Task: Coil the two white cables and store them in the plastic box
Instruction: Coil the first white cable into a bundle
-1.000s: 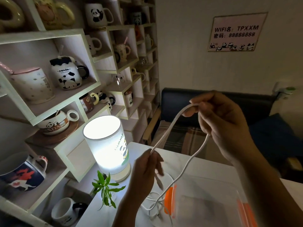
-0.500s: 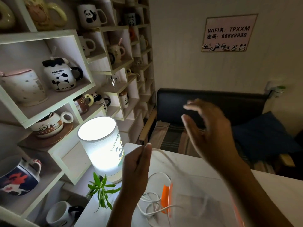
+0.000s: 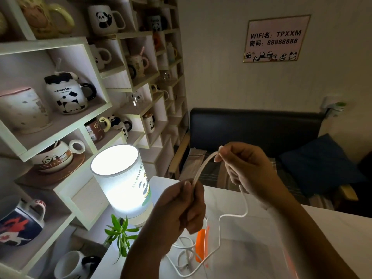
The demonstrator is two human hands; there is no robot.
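I hold one white cable (image 3: 202,166) in the air above the table. My left hand (image 3: 181,208) pinches it between thumb and fingers at the lower end of a short arch. My right hand (image 3: 245,168), higher and to the right, pinches the top of that arch. From my right hand the cable hangs down in a wavy line (image 3: 231,216) to the table. More white cable (image 3: 184,256) lies in loose loops on the table below my left hand. The clear plastic box (image 3: 251,256) with orange clips (image 3: 201,246) sits under my right forearm.
A lit cylindrical lamp (image 3: 120,182) stands at the table's left edge with a small green plant (image 3: 120,236) beside it. Shelves full of panda mugs (image 3: 66,95) fill the left wall. A dark sofa (image 3: 257,127) stands behind the table.
My right hand was open and off the cable half a second ago; now it pinches the cable again and has drawn up a new arch. My left hand keeps its grip.
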